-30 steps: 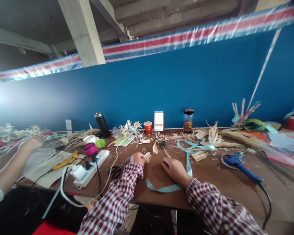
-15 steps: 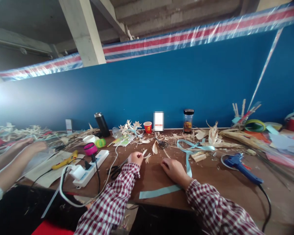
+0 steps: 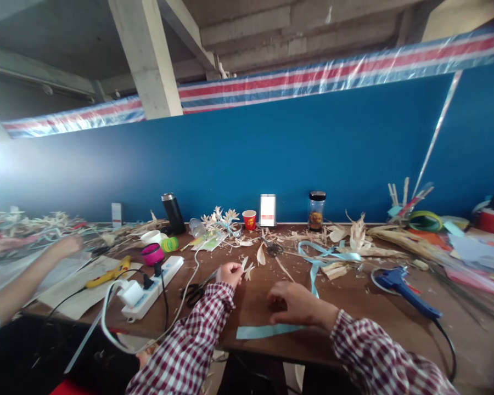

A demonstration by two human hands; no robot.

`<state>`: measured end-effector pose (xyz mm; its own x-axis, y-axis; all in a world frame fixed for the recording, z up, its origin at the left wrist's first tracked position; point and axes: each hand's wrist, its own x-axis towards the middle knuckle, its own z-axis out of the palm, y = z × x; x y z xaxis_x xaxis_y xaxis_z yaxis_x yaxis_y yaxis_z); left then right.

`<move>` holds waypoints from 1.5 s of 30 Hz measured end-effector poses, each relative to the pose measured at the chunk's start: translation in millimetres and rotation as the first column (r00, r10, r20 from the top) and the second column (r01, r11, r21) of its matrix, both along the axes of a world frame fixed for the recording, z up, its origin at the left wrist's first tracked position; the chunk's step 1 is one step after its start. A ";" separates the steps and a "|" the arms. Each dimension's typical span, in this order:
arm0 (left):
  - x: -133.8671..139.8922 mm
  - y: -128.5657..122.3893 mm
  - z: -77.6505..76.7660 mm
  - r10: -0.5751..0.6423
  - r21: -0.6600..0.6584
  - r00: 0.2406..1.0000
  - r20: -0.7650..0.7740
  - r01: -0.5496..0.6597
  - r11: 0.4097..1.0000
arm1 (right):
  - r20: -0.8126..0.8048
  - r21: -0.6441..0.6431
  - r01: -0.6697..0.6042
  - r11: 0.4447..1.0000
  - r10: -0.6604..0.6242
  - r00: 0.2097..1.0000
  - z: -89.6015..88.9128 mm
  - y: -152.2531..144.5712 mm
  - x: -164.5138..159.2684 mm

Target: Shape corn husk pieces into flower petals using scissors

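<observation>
My left hand (image 3: 231, 274) is closed in a pinch on a small pale corn husk petal (image 3: 244, 262), which sticks up past the fingertips. More petal-shaped husk pieces (image 3: 249, 272) lie just beyond it. My right hand (image 3: 298, 304) hovers with curved, parted fingers and nothing visible in them. Below it, a light blue ribbon strip (image 3: 255, 332) lies near the table's front edge. Black-handled scissors (image 3: 193, 293) rest left of my left wrist, partly hidden by the sleeve. A longer blue ribbon (image 3: 314, 274) curls behind my right hand.
A blue glue gun (image 3: 409, 293) lies at right, with its cord trailing off the edge. At left are a white power strip (image 3: 154, 288) and a yellow glue gun (image 3: 109, 273). A red paper cup (image 3: 249, 220) and a jar (image 3: 316, 211) stand behind. A co-worker's arm (image 3: 37, 269) reaches in.
My right hand has risen from the table, drawn back toward me and opened its fingers. My left hand keeps its pinch almost in place. The co-worker's arms have shifted.
</observation>
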<state>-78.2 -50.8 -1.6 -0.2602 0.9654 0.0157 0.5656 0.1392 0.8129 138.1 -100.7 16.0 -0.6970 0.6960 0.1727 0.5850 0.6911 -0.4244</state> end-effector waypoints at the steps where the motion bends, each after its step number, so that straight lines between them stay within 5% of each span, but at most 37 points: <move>1: 0.3 1.1 -1.0 -0.003 0.002 1.000 0.001 0.003 1.000 | 0.023 0.002 -0.032 0.999 0.032 0.999 -2.2 -0.2 0.5; 7: 1.1 11.7 -5.7 -0.026 0.010 0.996 -0.080 0.027 1.000 | 0.086 0.020 0.132 0.991 -0.133 0.987 -16.5 16.5 -10.1; 13: 2.9 19.6 -3.8 -0.038 0.021 0.975 -0.217 0.043 0.999 | 0.162 0.060 0.342 0.938 -0.347 0.924 -7.0 45.5 -27.3; 17: 0.5 19.8 -7.4 -0.060 0.058 0.962 -0.266 0.078 0.995 | 0.129 0.082 0.335 0.939 -0.343 0.930 -3.7 52.0 -31.1; 21: -3.0 21.5 -6.3 -0.059 0.232 0.947 -0.317 0.137 0.963 | -0.026 0.086 0.220 0.972 -0.218 0.976 3.9 41.5 -28.2; 27: 28.6 10.4 15.3 -0.138 0.462 0.981 -0.139 0.188 0.867 | -0.070 0.045 0.143 0.989 -0.139 0.988 30.2 35.1 -6.3; 32: 81.9 -15.5 19.9 -0.444 0.625 0.876 -0.189 0.456 0.633 | -0.014 0.046 0.341 0.939 -0.340 0.940 35.2 67.6 33.5; 36: 109.7 -16.9 11.9 -0.469 0.674 0.814 -0.343 0.561 0.481 | -0.027 0.020 0.465 0.885 -0.465 0.885 28.2 92.0 58.3; 45: 111.6 -4.0 -6.9 -0.511 0.667 0.786 -0.348 0.591 0.455 | 0.077 0.065 0.468 0.881 -0.473 0.878 20.5 116.0 43.0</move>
